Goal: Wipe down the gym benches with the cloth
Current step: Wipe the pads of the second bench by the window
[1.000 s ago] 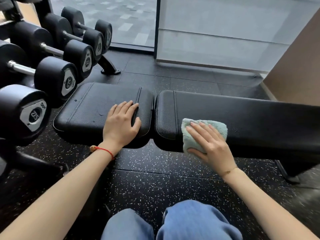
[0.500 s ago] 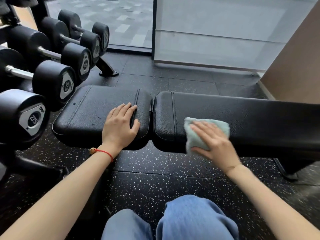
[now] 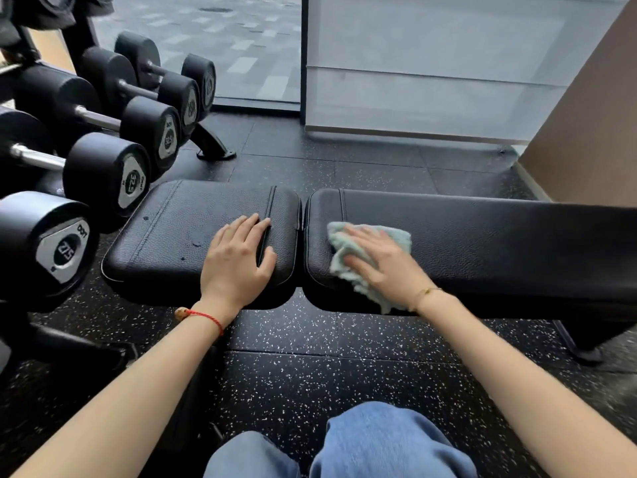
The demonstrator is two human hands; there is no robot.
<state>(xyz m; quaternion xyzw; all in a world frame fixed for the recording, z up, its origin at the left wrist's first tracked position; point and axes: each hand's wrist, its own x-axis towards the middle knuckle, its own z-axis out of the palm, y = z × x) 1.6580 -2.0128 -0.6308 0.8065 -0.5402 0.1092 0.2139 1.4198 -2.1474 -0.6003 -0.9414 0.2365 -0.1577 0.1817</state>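
A black padded gym bench lies across the view in two parts: a short seat pad (image 3: 172, 232) on the left and a long back pad (image 3: 499, 243) on the right. My left hand (image 3: 238, 260) rests flat on the seat pad near the gap between the pads, fingers straight. My right hand (image 3: 382, 262) presses a pale green cloth (image 3: 348, 257) onto the left end of the long pad with flat fingers. The cloth is bunched, and part of it hangs over the pad's near edge.
A rack of black dumbbells (image 3: 103, 174) stands close on the left, almost touching the seat pad. Speckled black rubber floor (image 3: 327, 370) runs under the bench. My knees in blue jeans (image 3: 379, 443) are at the bottom. A glass wall (image 3: 413, 63) and a brown wall (image 3: 586, 132) lie behind.
My right hand has slid the cloth left along the long pad toward the gap, and the cloth has bunched up. My left hand has stayed on the seat pad.
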